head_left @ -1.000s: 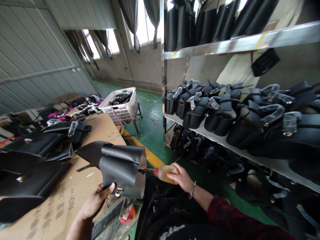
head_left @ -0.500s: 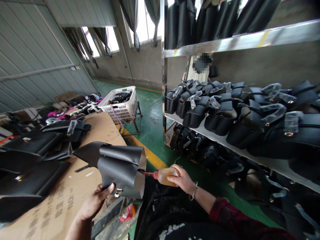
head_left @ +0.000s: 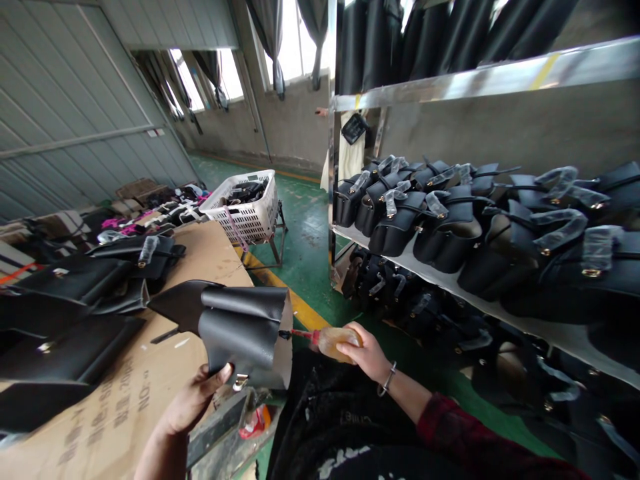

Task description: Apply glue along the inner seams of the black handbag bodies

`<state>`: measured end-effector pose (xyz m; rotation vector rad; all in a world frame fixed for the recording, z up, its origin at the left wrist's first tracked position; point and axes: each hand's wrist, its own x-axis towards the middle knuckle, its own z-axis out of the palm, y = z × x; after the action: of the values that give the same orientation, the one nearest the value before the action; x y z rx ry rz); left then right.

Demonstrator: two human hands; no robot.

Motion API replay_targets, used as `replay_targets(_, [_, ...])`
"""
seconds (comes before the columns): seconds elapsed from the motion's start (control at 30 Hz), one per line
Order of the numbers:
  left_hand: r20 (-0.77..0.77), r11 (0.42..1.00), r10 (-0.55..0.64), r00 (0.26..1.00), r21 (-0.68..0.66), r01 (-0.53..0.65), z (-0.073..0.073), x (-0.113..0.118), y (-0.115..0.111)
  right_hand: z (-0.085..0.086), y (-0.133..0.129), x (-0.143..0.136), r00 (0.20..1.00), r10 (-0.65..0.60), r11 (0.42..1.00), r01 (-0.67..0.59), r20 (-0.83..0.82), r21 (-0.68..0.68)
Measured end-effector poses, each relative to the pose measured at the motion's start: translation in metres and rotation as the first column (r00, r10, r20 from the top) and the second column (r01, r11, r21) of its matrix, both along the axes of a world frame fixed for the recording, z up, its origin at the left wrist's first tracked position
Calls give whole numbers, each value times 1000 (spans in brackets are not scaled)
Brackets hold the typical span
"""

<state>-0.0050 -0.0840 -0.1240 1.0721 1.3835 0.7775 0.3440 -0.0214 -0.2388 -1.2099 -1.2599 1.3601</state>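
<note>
A black leather bag piece (head_left: 243,330) with a pale lining and a gold clasp (head_left: 240,382) is held over the cardboard's edge. My left hand (head_left: 197,397) grips its lower left side, thumb on top. My right hand (head_left: 367,353) is wrapped round a squeeze bottle (head_left: 337,342) of amber liquid with a red neck. The bottle's dark tip touches or is very near the piece's open right edge. More black bag pieces (head_left: 90,333) lie on the cardboard (head_left: 210,247) at the left.
A metal rack (head_left: 435,90) at the right holds rows of black bags (head_left: 450,227). Beyond the cardboard, a white basket (head_left: 247,213) of dark items sits on a stand. A person in pale clothes (head_left: 350,153) is partly hidden behind the rack. A red packet (head_left: 255,423) lies below the left hand.
The bottle has tilted and its tip has risen slightly along the edge. The view has shifted a little. The person behind the rack appears further left.
</note>
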Motion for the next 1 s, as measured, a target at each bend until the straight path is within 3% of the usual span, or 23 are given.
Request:
replay_targets(0.23, [3, 999, -5, 1000, -31, 6, -5, -3, -3, -2, 3, -1, 998, 47, 998, -49, -37, -27])
replay_targets(0.47, [-87, 1000, 3, 996, 14, -2, -8, -9, -2, -4, 11, -1, 999, 18, 999, -20, -45, -35])
replay_targets(0.67, [-102, 999, 23, 995, 29, -20, -10, -10, -1, -2, 11, 2, 995, 93, 994, -95, -42, -55])
replay_targets(1.0, [-110, 1000, 6, 994, 27, -3, -13, -12, -2, -2, 9, 7, 994, 107, 993, -107, 7, 40])
